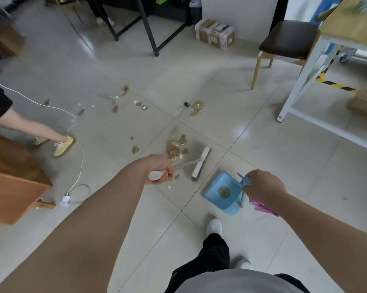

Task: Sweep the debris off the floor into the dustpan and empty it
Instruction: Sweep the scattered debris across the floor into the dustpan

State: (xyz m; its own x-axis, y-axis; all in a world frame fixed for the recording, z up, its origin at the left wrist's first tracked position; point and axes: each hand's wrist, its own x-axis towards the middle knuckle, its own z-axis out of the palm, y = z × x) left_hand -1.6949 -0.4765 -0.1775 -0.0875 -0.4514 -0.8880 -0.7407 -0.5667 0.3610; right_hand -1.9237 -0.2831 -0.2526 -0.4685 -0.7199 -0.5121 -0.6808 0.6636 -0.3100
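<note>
Both arms reach forward and down. The left hand (160, 170) has its fingers wrapped round the brush's (201, 164) white handle, bristles beside the debris pile (176, 147) on the floor (263, 134). The right hand (263, 185) has its fingers curled on the blue dustpan's (215, 199) handle, just right of the brush.

Grey top (237, 280), black trousers (216, 250) — white shoes (214, 226)

You stand on pale glossy floor tiles (263, 144); ahead sit 1 dark-cushioned wooden chair (288, 39), 1 taped cardboard box (215, 33) and 1 white-framed wooden table (301, 77).
</note>
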